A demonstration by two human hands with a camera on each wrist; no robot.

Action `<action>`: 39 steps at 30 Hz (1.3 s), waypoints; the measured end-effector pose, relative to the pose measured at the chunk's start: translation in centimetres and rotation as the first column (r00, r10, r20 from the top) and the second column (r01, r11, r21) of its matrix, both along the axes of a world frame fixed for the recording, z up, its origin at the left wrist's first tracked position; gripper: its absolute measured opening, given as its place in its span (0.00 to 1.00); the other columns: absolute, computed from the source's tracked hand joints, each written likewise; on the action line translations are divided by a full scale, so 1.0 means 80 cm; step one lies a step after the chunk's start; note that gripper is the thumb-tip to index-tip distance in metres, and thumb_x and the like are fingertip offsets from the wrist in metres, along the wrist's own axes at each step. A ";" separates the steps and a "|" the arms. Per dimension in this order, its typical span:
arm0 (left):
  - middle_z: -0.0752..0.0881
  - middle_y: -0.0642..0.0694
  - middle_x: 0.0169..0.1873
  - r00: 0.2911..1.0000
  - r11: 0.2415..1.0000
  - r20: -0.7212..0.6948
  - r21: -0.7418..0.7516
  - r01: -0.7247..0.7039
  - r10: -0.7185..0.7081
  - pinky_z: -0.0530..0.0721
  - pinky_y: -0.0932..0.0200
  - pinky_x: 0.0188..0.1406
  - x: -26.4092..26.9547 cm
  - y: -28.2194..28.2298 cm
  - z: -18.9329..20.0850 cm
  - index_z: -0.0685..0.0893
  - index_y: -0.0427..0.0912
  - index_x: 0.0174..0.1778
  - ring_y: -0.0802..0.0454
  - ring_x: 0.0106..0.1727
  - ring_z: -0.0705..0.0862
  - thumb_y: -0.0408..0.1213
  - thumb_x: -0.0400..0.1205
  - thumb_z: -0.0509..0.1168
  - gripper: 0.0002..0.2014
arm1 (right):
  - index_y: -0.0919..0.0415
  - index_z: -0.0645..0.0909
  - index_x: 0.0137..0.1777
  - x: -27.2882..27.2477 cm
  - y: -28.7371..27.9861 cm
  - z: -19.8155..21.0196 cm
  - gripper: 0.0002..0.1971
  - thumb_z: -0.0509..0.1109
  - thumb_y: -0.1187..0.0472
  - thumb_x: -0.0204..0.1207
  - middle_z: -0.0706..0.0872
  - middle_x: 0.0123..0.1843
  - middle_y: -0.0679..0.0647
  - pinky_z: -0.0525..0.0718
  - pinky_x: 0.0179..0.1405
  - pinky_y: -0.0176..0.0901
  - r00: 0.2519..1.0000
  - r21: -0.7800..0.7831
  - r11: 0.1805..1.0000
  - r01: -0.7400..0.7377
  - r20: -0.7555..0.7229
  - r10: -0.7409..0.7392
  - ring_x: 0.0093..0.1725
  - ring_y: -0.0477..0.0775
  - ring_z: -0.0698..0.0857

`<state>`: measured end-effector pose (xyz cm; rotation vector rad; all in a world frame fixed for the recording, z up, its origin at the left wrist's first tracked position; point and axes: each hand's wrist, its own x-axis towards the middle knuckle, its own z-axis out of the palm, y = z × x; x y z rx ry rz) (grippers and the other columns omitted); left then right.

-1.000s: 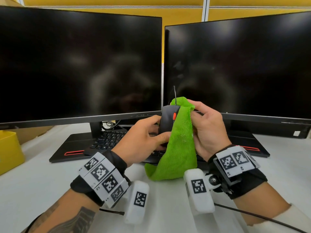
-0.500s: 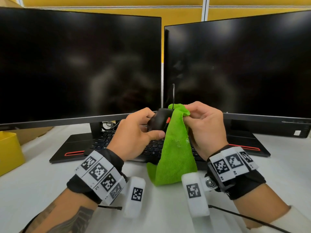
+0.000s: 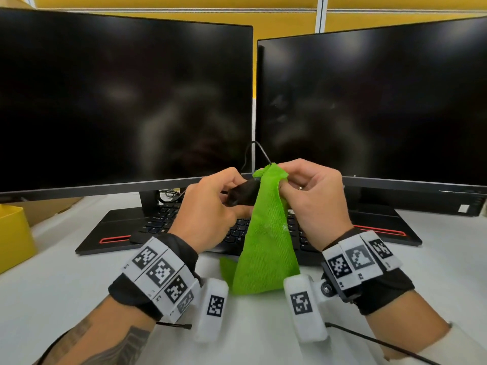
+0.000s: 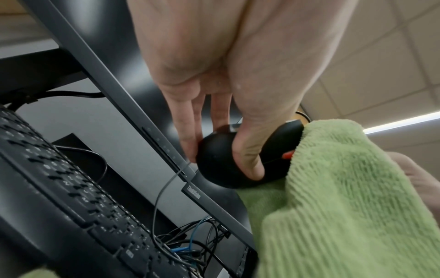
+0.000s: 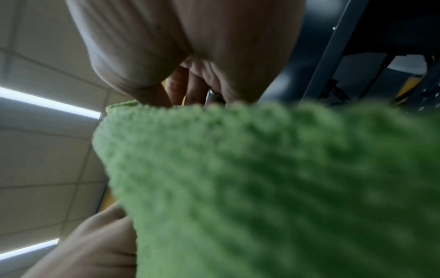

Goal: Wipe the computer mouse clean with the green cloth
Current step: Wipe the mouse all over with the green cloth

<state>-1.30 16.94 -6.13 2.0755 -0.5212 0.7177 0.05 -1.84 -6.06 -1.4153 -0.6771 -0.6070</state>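
Note:
A black computer mouse [image 3: 241,195] [image 4: 221,161] with a red scroll wheel is held in the air above the keyboard. My left hand [image 3: 210,206] [image 4: 228,131] grips its rear end, thumb on top and fingers on the far side. The green cloth [image 3: 266,241] [image 4: 345,197] [image 5: 273,188] drapes over the mouse's front half and hangs down to the desk. My right hand [image 3: 311,198] [image 5: 190,79] pinches the cloth at its top against the mouse's front. The mouse cable [image 3: 259,151] loops up behind the cloth.
Two dark monitors [image 3: 126,101] [image 3: 374,106] stand side by side just behind the hands. A black keyboard [image 3: 163,222] lies under the hands on the white desk [image 3: 52,285]. A yellow bin [image 3: 13,235] sits at the left edge. Tangled cables [image 4: 188,244] lie behind the keyboard.
The mouse has tilted from nearly upright to lying flatter, its front now under the cloth. Both hands have dropped slightly, and the right hand has shifted its pinch to the cloth's top.

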 end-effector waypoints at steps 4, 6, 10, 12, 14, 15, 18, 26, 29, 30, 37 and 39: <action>0.89 0.59 0.37 0.999 1.000 -0.029 0.007 -0.021 0.021 0.83 0.71 0.42 0.004 0.007 -0.001 0.84 0.59 0.39 0.65 0.33 0.84 0.39 0.66 0.90 0.20 | 0.63 0.94 0.49 0.003 -0.008 0.001 0.10 0.74 0.76 0.79 0.97 0.46 0.61 0.92 0.42 0.50 0.998 -0.004 0.999 -0.038 -0.044 0.038 0.44 0.60 0.96; 0.90 0.61 0.36 0.999 0.999 -0.032 0.011 -0.031 0.031 0.86 0.66 0.45 0.006 0.009 -0.001 0.83 0.64 0.37 0.66 0.33 0.85 0.38 0.66 0.90 0.22 | 0.62 0.94 0.50 0.003 -0.010 0.001 0.11 0.74 0.76 0.79 0.97 0.45 0.62 0.91 0.40 0.49 0.995 -0.005 0.997 -0.077 -0.062 0.076 0.42 0.60 0.95; 0.92 0.56 0.41 0.998 0.999 -0.048 0.023 -0.031 0.032 0.91 0.55 0.52 0.005 0.011 0.000 0.83 0.63 0.36 0.61 0.36 0.90 0.36 0.66 0.90 0.22 | 0.63 0.93 0.53 0.001 -0.015 0.003 0.10 0.72 0.75 0.81 0.96 0.44 0.67 0.90 0.34 0.44 0.985 -0.017 0.989 -0.146 -0.095 0.144 0.39 0.58 0.94; 0.93 0.52 0.43 0.998 0.999 -0.051 0.027 -0.039 0.040 0.91 0.51 0.54 0.005 0.012 0.001 0.83 0.63 0.37 0.56 0.38 0.92 0.36 0.66 0.90 0.22 | 0.66 0.92 0.55 0.002 -0.017 0.005 0.09 0.72 0.74 0.82 0.96 0.46 0.67 0.90 0.34 0.43 0.979 -0.029 0.983 -0.179 -0.105 0.175 0.40 0.58 0.94; 0.93 0.51 0.43 0.997 0.999 -0.052 0.019 -0.051 0.052 0.91 0.51 0.54 0.006 0.012 0.001 0.84 0.64 0.36 0.53 0.38 0.93 0.37 0.65 0.90 0.22 | 0.69 0.91 0.56 0.003 -0.016 0.005 0.08 0.72 0.75 0.81 0.95 0.49 0.67 0.90 0.36 0.44 0.977 -0.035 0.981 -0.193 -0.095 0.189 0.42 0.58 0.94; 0.93 0.52 0.43 0.997 0.999 -0.053 0.017 -0.052 0.053 0.91 0.52 0.52 0.005 0.010 0.001 0.84 0.63 0.36 0.53 0.38 0.92 0.38 0.65 0.90 0.22 | 0.69 0.90 0.55 0.003 -0.015 0.005 0.08 0.73 0.76 0.81 0.95 0.50 0.67 0.91 0.39 0.45 0.980 -0.040 0.982 -0.183 -0.080 0.180 0.43 0.58 0.94; 0.93 0.52 0.42 0.998 0.998 -0.053 0.044 -0.039 0.041 0.92 0.53 0.48 0.002 0.006 0.002 0.86 0.56 0.40 0.55 0.38 0.94 0.39 0.65 0.90 0.19 | 0.66 0.91 0.49 0.002 -0.009 0.003 0.10 0.74 0.80 0.76 0.97 0.49 0.60 0.91 0.46 0.44 0.993 -0.062 0.991 -0.116 -0.040 0.114 0.49 0.55 0.95; 0.93 0.55 0.37 0.993 0.986 -0.078 0.149 -0.073 0.085 0.80 0.64 0.38 -0.003 0.003 0.006 0.88 0.52 0.43 0.61 0.33 0.86 0.43 0.68 0.88 0.16 | 0.69 0.92 0.49 -0.004 -0.009 0.010 0.11 0.67 0.77 0.80 0.93 0.45 0.67 0.88 0.42 0.54 0.940 0.084 0.979 -0.184 -0.278 0.200 0.40 0.59 0.90; 0.93 0.56 0.38 0.992 0.972 -0.098 0.230 -0.056 0.080 0.77 0.63 0.39 -0.004 0.005 0.008 0.86 0.54 0.42 0.58 0.35 0.86 0.42 0.70 0.86 0.14 | 0.69 0.92 0.45 -0.004 -0.008 0.014 0.13 0.65 0.75 0.80 0.92 0.43 0.67 0.88 0.44 0.54 0.921 0.158 0.975 -0.156 -0.333 0.201 0.40 0.58 0.91; 0.93 0.56 0.38 0.992 0.965 -0.102 0.257 -0.046 0.074 0.78 0.61 0.39 -0.003 0.007 0.007 0.85 0.55 0.41 0.57 0.35 0.86 0.41 0.70 0.86 0.14 | 0.69 0.92 0.44 -0.004 -0.009 0.014 0.13 0.65 0.74 0.81 0.92 0.42 0.67 0.89 0.47 0.56 0.910 0.200 0.969 -0.147 -0.357 0.212 0.40 0.59 0.91; 0.88 0.63 0.33 0.986 0.923 -0.114 0.379 -0.068 0.119 0.87 0.49 0.45 0.000 0.020 0.005 0.82 0.59 0.41 0.55 0.37 0.81 0.40 0.67 0.87 0.20 | 0.71 0.89 0.43 0.003 -0.026 0.025 0.06 0.71 0.68 0.73 0.90 0.40 0.67 0.92 0.47 0.60 0.806 0.508 0.860 -0.053 -0.486 0.337 0.35 0.60 0.90; 0.88 0.62 0.33 0.987 0.916 -0.102 0.394 -0.075 0.125 0.87 0.49 0.45 0.002 0.028 0.007 0.83 0.57 0.41 0.56 0.37 0.82 0.38 0.67 0.87 0.19 | 0.70 0.88 0.45 0.007 -0.041 0.030 0.08 0.67 0.68 0.77 0.89 0.41 0.66 0.93 0.47 0.60 0.791 0.542 0.840 -0.009 -0.510 0.337 0.35 0.60 0.90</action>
